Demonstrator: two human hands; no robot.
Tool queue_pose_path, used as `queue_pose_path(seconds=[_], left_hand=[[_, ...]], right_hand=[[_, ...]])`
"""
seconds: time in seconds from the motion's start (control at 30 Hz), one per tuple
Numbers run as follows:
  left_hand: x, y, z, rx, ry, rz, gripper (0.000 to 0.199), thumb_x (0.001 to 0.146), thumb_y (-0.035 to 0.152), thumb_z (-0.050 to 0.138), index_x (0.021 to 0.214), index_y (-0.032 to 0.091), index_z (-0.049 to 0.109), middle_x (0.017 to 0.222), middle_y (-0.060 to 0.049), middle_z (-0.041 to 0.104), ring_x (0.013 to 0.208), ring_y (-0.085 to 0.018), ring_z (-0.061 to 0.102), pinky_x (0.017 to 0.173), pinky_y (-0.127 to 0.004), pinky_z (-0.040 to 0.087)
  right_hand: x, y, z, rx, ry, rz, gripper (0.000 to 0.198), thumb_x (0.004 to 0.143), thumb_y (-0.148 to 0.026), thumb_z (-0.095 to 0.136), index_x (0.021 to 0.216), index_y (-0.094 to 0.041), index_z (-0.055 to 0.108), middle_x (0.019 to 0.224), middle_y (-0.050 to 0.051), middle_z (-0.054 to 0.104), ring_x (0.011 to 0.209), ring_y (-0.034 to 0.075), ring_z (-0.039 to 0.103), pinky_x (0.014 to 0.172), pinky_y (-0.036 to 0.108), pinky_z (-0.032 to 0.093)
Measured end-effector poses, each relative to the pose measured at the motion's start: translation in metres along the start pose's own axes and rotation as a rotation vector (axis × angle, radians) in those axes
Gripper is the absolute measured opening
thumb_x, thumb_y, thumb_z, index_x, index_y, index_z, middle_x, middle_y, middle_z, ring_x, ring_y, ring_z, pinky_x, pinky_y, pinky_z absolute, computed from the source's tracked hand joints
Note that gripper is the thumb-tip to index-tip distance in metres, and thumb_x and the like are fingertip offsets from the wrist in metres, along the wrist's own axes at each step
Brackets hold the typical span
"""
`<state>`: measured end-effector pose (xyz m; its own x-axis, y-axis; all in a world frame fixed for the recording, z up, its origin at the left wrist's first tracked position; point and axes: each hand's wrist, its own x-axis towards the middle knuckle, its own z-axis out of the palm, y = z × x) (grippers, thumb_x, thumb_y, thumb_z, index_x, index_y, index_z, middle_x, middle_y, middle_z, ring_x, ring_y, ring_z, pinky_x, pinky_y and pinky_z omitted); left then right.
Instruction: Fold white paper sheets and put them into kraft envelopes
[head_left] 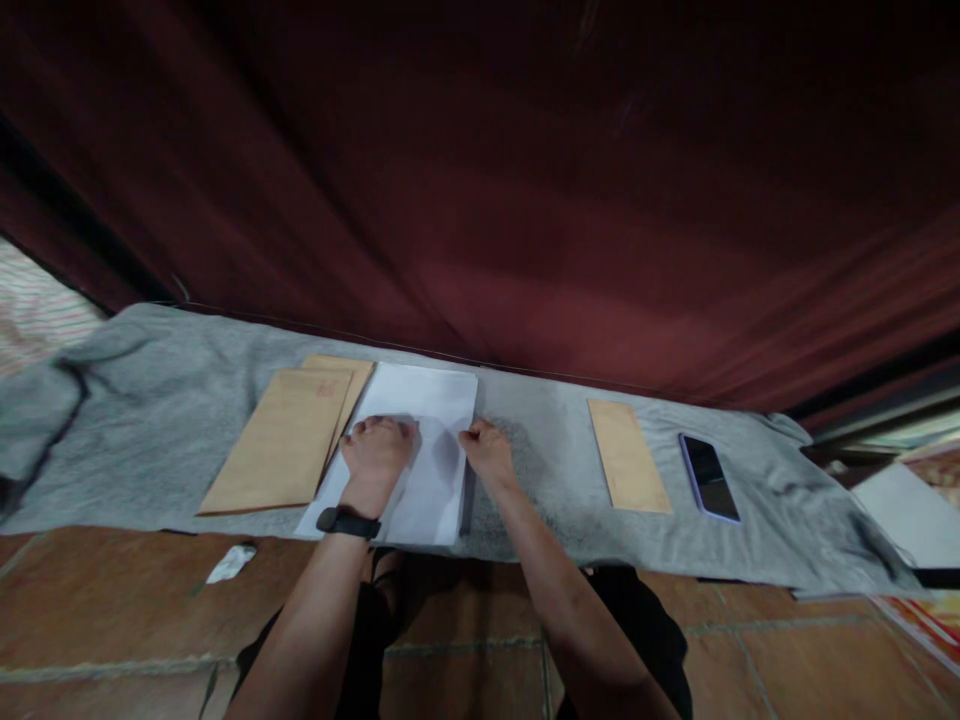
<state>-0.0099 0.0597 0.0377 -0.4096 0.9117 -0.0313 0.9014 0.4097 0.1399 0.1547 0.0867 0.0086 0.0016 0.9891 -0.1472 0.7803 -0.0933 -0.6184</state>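
White paper [429,482], apparently a stack, lies on the grey-draped bench [551,425], its near end close to the bench's front edge. Judging from that, the whole stack could slip toward the floor [97,620] if pushed on the soft draping; on a smaller scale, its right side could crease under uneven pressure. Two overlapping brown envelopes [274,435] sit along its left side and might be dragged askew with it. The paper is directly beneath the left hand [379,450], whose grip is loosely spread, palm down, closed on nothing. At its right edge is the right hand [487,450], grip curled nearly to a pinch; whether it has caught a sheet, I cannot tell. Well apart to the right lie a narrower envelope [630,457], then a phone [709,478].
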Motion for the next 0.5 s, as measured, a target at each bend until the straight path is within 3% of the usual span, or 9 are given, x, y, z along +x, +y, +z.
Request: queue_pose_path(seconds=[0.13, 0.3, 0.4, 0.5], left_hand=[[0.012, -0.011, -0.007, -0.132, 0.117, -0.007, 0.052, 0.096, 0.047, 0.046, 0.126, 0.01, 0.068, 0.124, -0.022, 0.069, 0.12, -0.037, 0.063, 0.101, -0.051, 0.048], [0.03, -0.014, -0.007, -0.429, 0.051, 0.057, 0.061, 0.095, 0.05, 0.049, 0.141, 0.01, 0.058, 0.136, -0.019, 0.064, 0.114, -0.03, 0.067, 0.101, -0.04, 0.051], [0.028, 0.002, 0.003, -0.507, 0.09, 0.159, 0.06, 0.094, 0.047, 0.052, 0.141, 0.01, 0.058, 0.144, -0.019, 0.058, 0.125, -0.03, 0.062, 0.109, -0.04, 0.047], [0.015, 0.027, 0.015, -0.534, 0.085, 0.285, 0.057, 0.093, 0.041, 0.055, 0.141, 0.011, 0.058, 0.149, -0.02, 0.054, 0.129, -0.03, 0.06, 0.111, -0.04, 0.047]], right_hand=[[0.007, 0.008, -0.004, 0.363, 0.075, -0.041, 0.005, 0.082, -0.023, 0.058, 0.079, -0.022, 0.062, 0.072, -0.004, 0.065, 0.072, 0.015, 0.063, 0.068, 0.023, 0.045], [0.011, 0.05, -0.038, 0.779, 0.139, -0.041, 0.013, 0.071, -0.032, 0.062, 0.076, -0.022, 0.056, 0.059, -0.009, 0.051, 0.057, 0.011, 0.047, 0.056, 0.021, 0.036], [0.008, 0.094, -0.068, 0.845, 0.152, 0.06, 0.025, 0.069, -0.042, 0.067, 0.08, -0.022, 0.057, 0.055, -0.01, 0.048, 0.05, 0.01, 0.041, 0.051, 0.022, 0.031], [0.004, 0.139, -0.091, 0.738, 0.315, 0.115, 0.032, 0.063, -0.046, 0.073, 0.077, -0.021, 0.058, 0.058, -0.008, 0.054, 0.053, 0.011, 0.046, 0.054, 0.023, 0.036]])
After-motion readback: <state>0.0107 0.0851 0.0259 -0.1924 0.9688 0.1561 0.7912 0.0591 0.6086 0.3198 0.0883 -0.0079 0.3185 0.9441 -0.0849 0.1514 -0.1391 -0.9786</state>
